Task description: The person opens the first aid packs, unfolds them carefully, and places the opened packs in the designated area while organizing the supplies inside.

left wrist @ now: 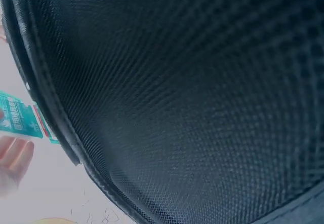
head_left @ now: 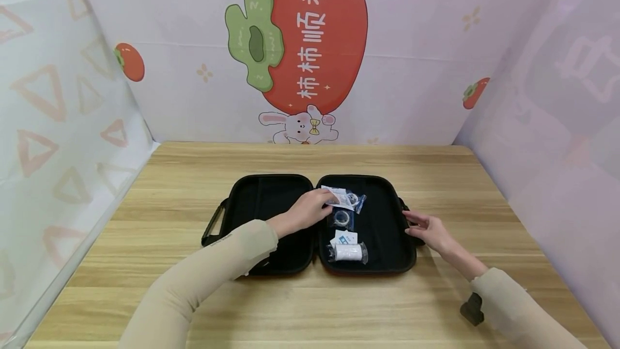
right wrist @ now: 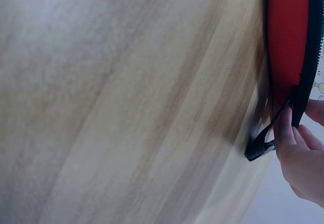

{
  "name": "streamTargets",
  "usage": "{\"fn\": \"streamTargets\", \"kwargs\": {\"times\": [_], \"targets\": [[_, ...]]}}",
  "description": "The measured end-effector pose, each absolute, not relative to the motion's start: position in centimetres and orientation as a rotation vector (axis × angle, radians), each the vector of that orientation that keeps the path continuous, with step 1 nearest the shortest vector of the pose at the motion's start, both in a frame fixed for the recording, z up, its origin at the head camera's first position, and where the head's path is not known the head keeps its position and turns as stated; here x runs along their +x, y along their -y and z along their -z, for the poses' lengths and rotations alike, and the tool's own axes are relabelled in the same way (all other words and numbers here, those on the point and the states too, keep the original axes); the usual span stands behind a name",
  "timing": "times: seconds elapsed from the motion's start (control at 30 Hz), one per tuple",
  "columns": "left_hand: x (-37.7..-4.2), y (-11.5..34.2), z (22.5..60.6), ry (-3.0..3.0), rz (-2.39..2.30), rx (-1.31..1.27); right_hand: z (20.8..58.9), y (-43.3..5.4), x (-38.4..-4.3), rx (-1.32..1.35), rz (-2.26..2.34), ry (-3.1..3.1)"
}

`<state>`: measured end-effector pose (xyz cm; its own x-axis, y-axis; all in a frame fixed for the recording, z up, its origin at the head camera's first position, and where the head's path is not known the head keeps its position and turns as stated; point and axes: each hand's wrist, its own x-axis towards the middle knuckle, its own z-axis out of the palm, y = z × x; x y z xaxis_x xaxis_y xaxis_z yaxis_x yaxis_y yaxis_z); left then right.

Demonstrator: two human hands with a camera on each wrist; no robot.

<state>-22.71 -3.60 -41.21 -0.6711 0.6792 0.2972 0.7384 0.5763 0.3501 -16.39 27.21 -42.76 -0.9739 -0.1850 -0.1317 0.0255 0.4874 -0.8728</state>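
A black-lined case (head_left: 382,225) lies unfolded on the table, its outer shell (right wrist: 288,36) red in the right wrist view. My left hand (head_left: 306,211) reaches over its middle and pinches a small printed packet (head_left: 340,198) above the right half. In the left wrist view that packet (left wrist: 19,115) looks teal with white lettering, beside the fingers (left wrist: 15,155). My right hand (head_left: 431,230) grips the case's right rim near the strap handle (right wrist: 260,145). Below the held packet lie a ring-shaped roll (head_left: 342,218) in a blue wrapper, white-and-blue packets (head_left: 345,237) and a wrapped white roll (head_left: 349,252).
Another blue-wrapped ring-shaped item (head_left: 356,200) lies partly beneath the held packet. A second handle (head_left: 213,225) sticks out from the case's left side. The wooden table (head_left: 310,311) is bordered by printed cloth walls (head_left: 411,96) at the back and sides.
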Motion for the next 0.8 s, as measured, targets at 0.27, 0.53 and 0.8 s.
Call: {"fn": "streamTargets", "kwargs": {"times": [0.27,0.53,0.8], "targets": [[-23.2,3.8,40.0,2.542,0.933,-1.119,42.7,-27.3,-16.3,-0.134,1.487,-2.512],[-23.4,4.3,38.2,2.534,1.335,-0.9,42.7,-27.2,-16.3,-0.118,1.473,-2.501],[-23.6,5.5,36.6,2.493,1.859,-0.532,42.8,-27.4,-16.3,-0.125,1.481,-2.497]]}}
